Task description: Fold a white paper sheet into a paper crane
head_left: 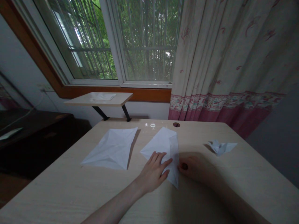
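l fingers (167, 162) spread wide on folded paper (157, 141); r fingers (187, 159) curled @ edge, can't tell grip.

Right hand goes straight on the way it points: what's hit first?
Likely the right edge of the folded white sheet; the right hand looks close against it, though contact is unclear.

On the desk (70, 193), left to right: open sheet (113, 148), folded paper (161, 141), paper figure (220, 148).
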Available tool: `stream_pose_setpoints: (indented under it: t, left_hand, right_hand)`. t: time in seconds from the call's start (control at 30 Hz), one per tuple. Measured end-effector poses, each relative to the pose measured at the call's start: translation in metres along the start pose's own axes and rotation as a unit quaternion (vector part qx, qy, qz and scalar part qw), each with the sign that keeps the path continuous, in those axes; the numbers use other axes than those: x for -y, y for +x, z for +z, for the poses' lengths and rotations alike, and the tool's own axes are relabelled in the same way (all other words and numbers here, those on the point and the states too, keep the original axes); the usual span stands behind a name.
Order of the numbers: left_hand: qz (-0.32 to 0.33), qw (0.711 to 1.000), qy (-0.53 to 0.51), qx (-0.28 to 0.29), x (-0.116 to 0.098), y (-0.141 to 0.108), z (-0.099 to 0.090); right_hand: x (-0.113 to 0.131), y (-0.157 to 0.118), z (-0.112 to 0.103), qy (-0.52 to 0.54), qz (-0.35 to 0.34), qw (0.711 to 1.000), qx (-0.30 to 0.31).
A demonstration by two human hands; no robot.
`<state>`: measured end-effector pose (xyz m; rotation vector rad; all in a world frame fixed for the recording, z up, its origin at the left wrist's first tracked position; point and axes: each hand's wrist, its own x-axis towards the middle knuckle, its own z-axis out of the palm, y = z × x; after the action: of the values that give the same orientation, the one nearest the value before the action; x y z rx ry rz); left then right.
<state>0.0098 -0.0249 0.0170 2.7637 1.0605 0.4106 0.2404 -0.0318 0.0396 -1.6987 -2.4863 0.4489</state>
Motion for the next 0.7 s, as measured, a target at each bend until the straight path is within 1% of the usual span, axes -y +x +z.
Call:
stream_pose_setpoints:
  t: [0.2,0.43,0.6,0.7]
  left_hand:
    - [0.002,1.0,0.005,-0.009,0.0,0.0,0.001]
    - [-0.012,1.0,0.012,-0.01,-0.003,0.003,-0.005]
    - [-0.015,1.0,0.012,-0.003,-0.003,0.003,-0.006]
    - [-0.01,1.0,0.014,-0.009,-0.002,0.003,-0.004]
  right_hand:
    - [0.0,-0.002,0.002,0.018,-0.012,1.0,-0.009]
    - [0.001,-0.002,0.005,0.05,-0.018,0.999,-0.007]
    - [-0.002,-0.002,0.012,0.075,-0.02,0.997,0.004]
    - [-0.001,-0.002,0.014,0.093,-0.028,0.995,0.016]
